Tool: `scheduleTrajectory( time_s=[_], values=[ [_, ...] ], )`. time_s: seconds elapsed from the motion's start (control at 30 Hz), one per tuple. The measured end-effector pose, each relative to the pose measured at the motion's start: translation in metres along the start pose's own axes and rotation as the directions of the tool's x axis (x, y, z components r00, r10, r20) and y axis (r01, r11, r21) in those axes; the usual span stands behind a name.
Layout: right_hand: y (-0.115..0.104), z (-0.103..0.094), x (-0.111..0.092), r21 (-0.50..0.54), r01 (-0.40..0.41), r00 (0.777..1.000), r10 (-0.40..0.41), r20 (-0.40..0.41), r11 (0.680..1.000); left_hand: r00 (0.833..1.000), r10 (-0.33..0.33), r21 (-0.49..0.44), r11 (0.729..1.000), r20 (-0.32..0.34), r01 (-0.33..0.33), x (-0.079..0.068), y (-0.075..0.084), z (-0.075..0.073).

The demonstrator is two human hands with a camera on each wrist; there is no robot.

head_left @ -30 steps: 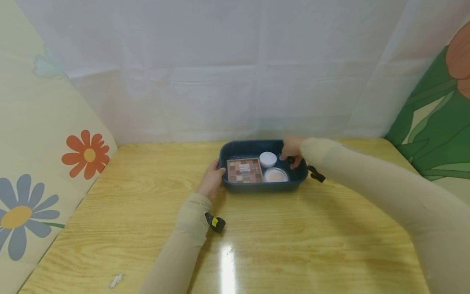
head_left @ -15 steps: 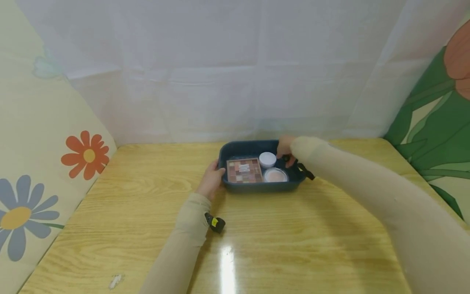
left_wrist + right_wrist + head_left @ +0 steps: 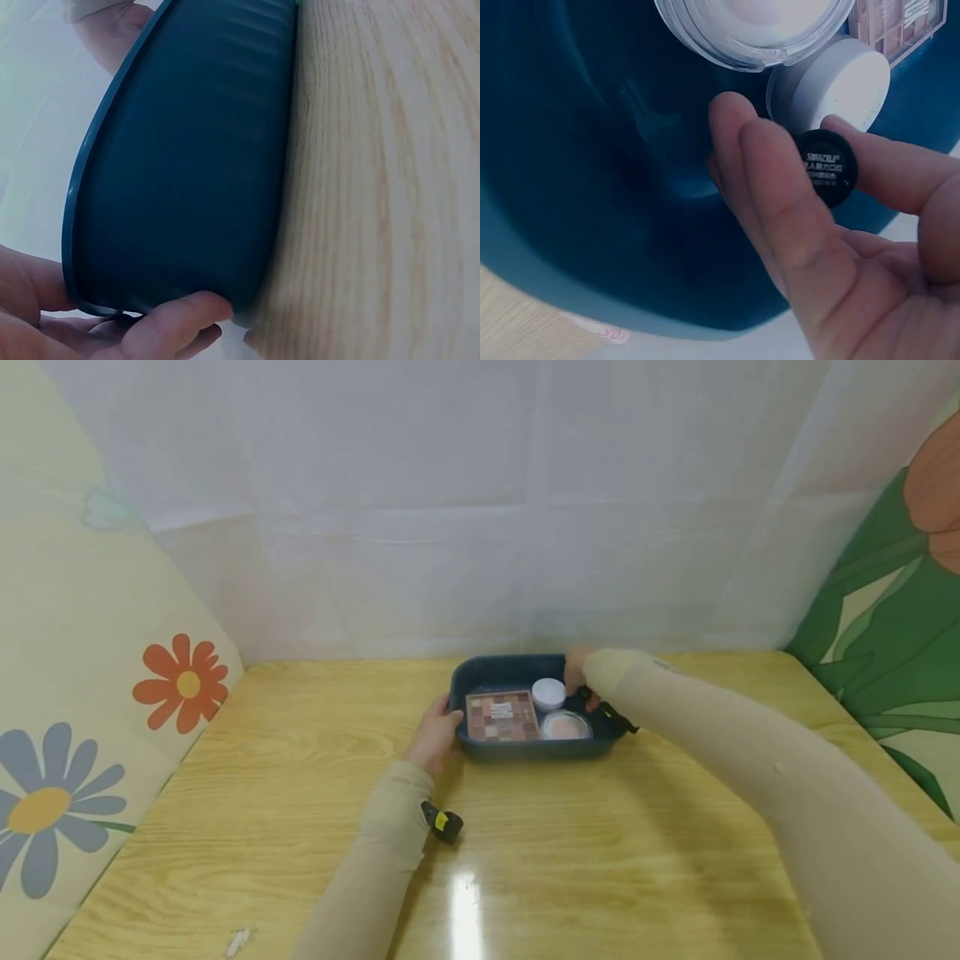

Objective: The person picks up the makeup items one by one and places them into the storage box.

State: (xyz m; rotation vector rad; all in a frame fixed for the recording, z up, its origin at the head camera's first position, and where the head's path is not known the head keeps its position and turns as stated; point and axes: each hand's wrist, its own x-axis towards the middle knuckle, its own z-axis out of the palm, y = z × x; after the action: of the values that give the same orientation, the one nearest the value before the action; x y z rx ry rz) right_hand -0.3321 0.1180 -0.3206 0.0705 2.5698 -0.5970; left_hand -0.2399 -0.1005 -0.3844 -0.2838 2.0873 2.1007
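A dark blue plastic tray (image 3: 540, 749) stands toward the back of the table. My left hand (image 3: 435, 732) grips its left end, thumb at the rim and fingers low on the outer wall in the left wrist view. Inside lie an eyeshadow palette (image 3: 501, 718), a white round jar (image 3: 549, 694) and a clear-lidded powder compact (image 3: 566, 725). At the tray's right side my right hand (image 3: 579, 672) pinches a black lipstick tube (image 3: 826, 169) between thumb and fingers. Only its round printed end shows in the right wrist view, beside the white jar (image 3: 847, 86).
The wood-grain table (image 3: 300, 827) reaches back to a white cloth backdrop (image 3: 420, 527). Flower-printed panels border it at the left (image 3: 97, 693) and right. A small white worn patch (image 3: 237, 942) marks the table's front left.
My right hand has moved a little left within the tray, closer to the white jar, with the lipstick in it. My left hand keeps its grip. The head view has tilted slightly upward.
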Motion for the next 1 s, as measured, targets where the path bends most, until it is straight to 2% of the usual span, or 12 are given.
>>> scheduleTrajectory(
  time_s=[0.37,0.63,1.0],
  values=[
    [0.0,0.001,-0.003,-0.034,-0.001,1.0,0.002,0.024,0.999,1.0,0.01,-0.021,1.0,0.012,-0.009,-0.001,0.0,0.001],
    [-0.003,-0.003,-0.001,-0.177,0.049,0.997,-0.037,0.07,0.983,1.0,0.018,-0.044,0.999,0.025,-0.017,-0.001,0.0,0.0],
    [0.004,-0.011,-0.005,-0.183,0.071,0.994,-0.055,0.091,0.981,1.0,0.008,-0.032,0.999,0.004,-0.008,0.001,0.0,0.001]
  ],
)
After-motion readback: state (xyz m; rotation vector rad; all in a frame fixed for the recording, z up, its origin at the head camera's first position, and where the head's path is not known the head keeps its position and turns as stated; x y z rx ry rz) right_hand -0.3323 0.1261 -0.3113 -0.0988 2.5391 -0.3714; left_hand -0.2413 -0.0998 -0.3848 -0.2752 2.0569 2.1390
